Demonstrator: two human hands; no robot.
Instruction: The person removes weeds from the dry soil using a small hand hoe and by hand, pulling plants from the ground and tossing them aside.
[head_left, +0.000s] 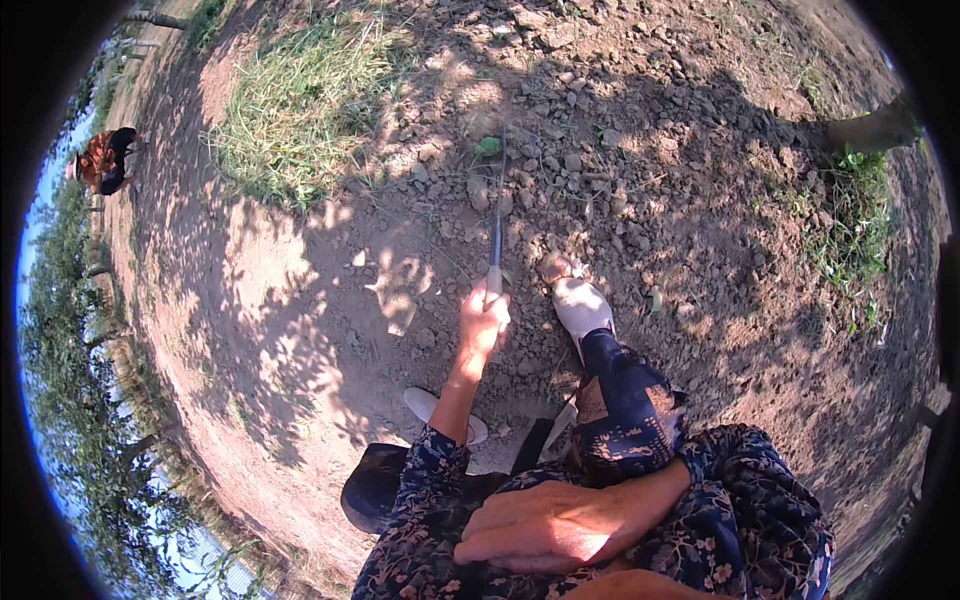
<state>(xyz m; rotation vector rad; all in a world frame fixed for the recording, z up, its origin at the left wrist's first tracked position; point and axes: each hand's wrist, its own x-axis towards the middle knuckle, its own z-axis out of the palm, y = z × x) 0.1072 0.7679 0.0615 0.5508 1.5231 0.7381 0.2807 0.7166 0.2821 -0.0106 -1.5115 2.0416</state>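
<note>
My left hand (484, 315) grips the pale handle of a long, thin metal tool (496, 232). The tool points away from me over broken, cloddy soil (600, 172), and its far end is blurred, so its shape cannot be told. A green leaf (488, 146) lies beside that end. My right hand (551, 521) rests across my lap against patterned clothing, fingers stretched out, with nothing visible in it; its palm is hidden. Ahead of my light right shoe (583, 307) sits a round reddish-brown thing (556, 268). Part of my other shoe (424, 403) shows behind my left forearm.
A heap of cut grass (307, 112) lies at upper left. A tree trunk (874, 129) stands at right, with green weeds (851, 225) near its base. Far left, another person (105, 161) bends low. Trees (67, 330) line the left rim. Leaf shadows dapple the ground.
</note>
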